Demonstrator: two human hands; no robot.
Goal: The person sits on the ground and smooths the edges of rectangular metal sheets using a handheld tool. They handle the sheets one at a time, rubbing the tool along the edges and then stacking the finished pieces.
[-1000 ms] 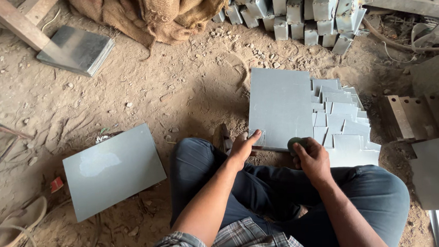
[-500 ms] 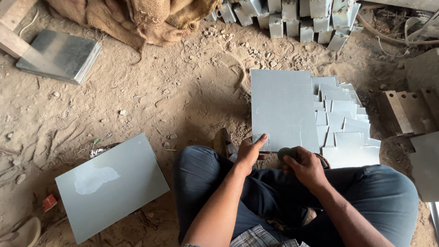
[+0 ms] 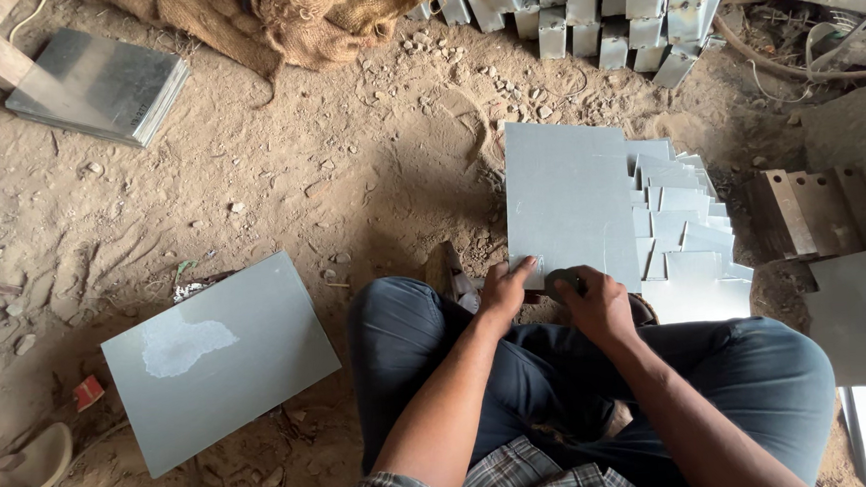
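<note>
The person sat on the dirt floor with legs folded. The left hand pressed on the near edge of a large grey sheet, its fingers spread flat on the metal rather than closed around it. The right hand was clenched around a small dark tool at the same edge. That sheet lay on a fanned stack of notched grey pieces, just ahead of the knees. Another grey sheet lay well apart to the left. Burlap sacking and a row of folded metal parts lay farther off.
</note>
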